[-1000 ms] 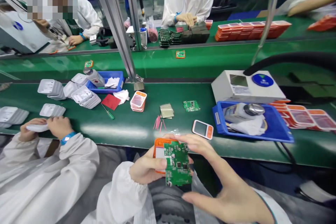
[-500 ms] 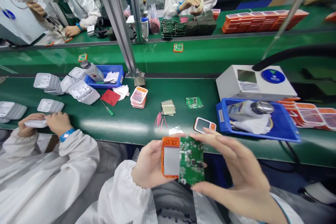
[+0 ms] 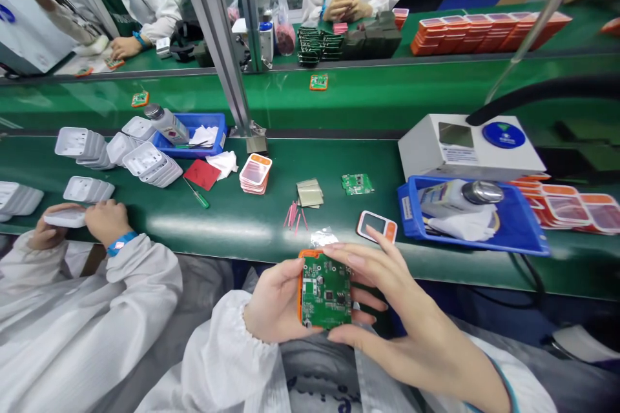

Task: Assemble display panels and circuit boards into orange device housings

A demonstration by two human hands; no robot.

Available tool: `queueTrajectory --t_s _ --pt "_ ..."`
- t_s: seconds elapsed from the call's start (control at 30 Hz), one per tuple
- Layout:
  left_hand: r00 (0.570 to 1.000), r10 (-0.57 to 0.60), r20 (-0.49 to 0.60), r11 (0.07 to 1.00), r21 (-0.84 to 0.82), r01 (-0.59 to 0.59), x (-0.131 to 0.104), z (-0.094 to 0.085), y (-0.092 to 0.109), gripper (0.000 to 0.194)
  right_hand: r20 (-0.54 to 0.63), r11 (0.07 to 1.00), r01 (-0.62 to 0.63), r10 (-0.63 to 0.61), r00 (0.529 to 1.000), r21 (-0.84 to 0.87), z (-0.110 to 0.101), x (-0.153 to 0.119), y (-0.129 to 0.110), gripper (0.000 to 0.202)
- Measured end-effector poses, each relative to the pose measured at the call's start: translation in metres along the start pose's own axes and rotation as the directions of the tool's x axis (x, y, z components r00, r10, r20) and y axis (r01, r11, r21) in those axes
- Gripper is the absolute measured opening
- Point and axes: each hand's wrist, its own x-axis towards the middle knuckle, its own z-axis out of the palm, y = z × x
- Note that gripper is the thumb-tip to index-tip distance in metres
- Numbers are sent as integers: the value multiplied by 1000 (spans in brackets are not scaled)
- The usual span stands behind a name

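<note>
My left hand [image 3: 271, 302] grips an orange plastic housing [image 3: 301, 297] by its left side. A green circuit board [image 3: 334, 281] lies over the housing, covering nearly all of its inside. At the board's top and bottom edges, the thumb and fingers of my right hand [image 3: 411, 329] hold it from the right. Just beyond my hands, an orange-and-white housing [image 3: 391, 230] with a dark window rests on the bench. Behind it lies another green board [image 3: 357, 184]. Tan square pads [image 3: 310, 193], thin pink strips [image 3: 292, 213] and a clear plastic scrap [image 3: 323, 237] lie nearby.
A blue tray [image 3: 405, 206] with a bottle and white cloth stands right, before a white box [image 3: 421, 145]. Window frames [image 3: 255, 171] are stacked at centre-left. A metal post [image 3: 217, 45] rises behind. At left, a co-worker's hands [image 3: 109, 226] hold a white shell. A belt [image 3: 368, 100] carries boards.
The circuit board has moved left in my right hand, from half over the orange housing to almost fully over it. Boards on the belt have shifted left. The co-worker opposite has brought both hands together.
</note>
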Motion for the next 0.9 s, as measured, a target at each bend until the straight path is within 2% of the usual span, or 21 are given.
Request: queueTrajectory --t_s 0.17,0.5,0.67,0.9 --pt "998 41 47 999 15 -41 0 -3 -2 45 38 999 8 -6 999 -39 1 -3 2 73" --pt "997 58 48 998 -31 -57 0 -7 -4 48 77 991 63 -54 996 -117 1 -4 2 76" --pt "995 95 23 994 -60 -93 2 -6 -3 46 -47 994 82 -85 995 -68 -1 -4 -1 80" --pt "993 114 -34 990 -84 -116 2 -5 -4 53 -38 961 157 -170 985 -227 3 3 -7 57"
